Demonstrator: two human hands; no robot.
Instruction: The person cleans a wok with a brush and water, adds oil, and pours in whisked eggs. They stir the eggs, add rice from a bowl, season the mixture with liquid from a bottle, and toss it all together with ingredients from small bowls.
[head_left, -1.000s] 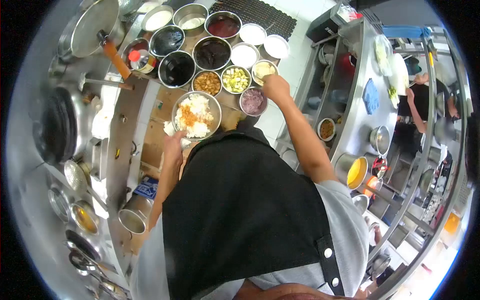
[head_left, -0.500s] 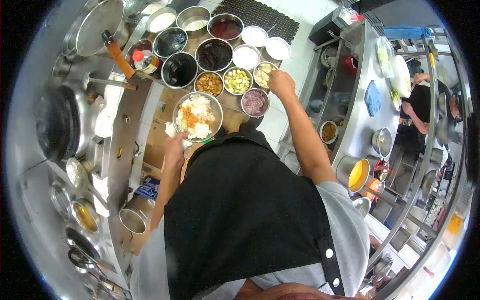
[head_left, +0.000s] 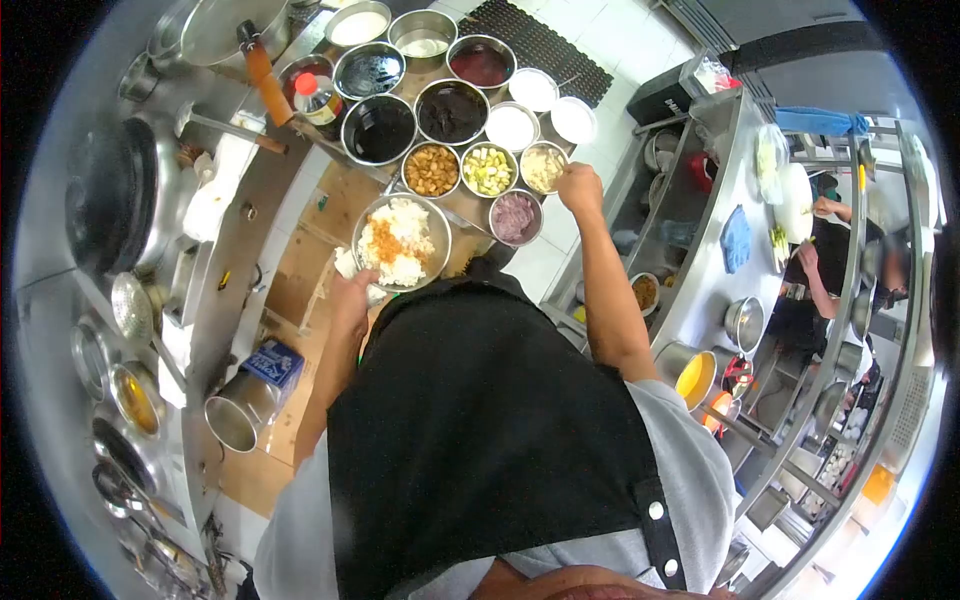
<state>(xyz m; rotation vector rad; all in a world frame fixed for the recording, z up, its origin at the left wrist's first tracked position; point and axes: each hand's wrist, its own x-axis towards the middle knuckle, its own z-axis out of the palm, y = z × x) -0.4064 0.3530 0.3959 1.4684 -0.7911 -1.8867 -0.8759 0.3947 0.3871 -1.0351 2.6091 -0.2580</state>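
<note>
My left hand (head_left: 350, 300) is closed on the near rim of a metal bowl (head_left: 442, 262), with a white cloth (head_left: 346, 262) beside the fingers. The bowl holds white rice (head_left: 400, 265) with an orange-brown seasoning (head_left: 388, 240) on top. My right hand (head_left: 580, 188) is a closed fist at the right edge of a small metal tub of chopped pale garlic-like bits (head_left: 541, 166). What its fingers hold is hidden. Beside that tub stand diced green-and-white pieces (head_left: 488, 168), browned cubes (head_left: 431, 170) and chopped purple onion (head_left: 515, 217).
Tubs of dark sauce (head_left: 452, 110) and white powder (head_left: 512, 127) stand behind, near a red-capped bottle (head_left: 316, 98). A wok (head_left: 115, 200) sits at left. At right, a steel counter (head_left: 700, 270) carries a blue cloth (head_left: 736, 240); a co-worker (head_left: 830, 240) stands beyond it.
My right hand has drawn back right and down from over the garlic-like bits; the spoon seen there before no longer shows. The view has shifted slightly. My left hand still holds the rice bowl.
</note>
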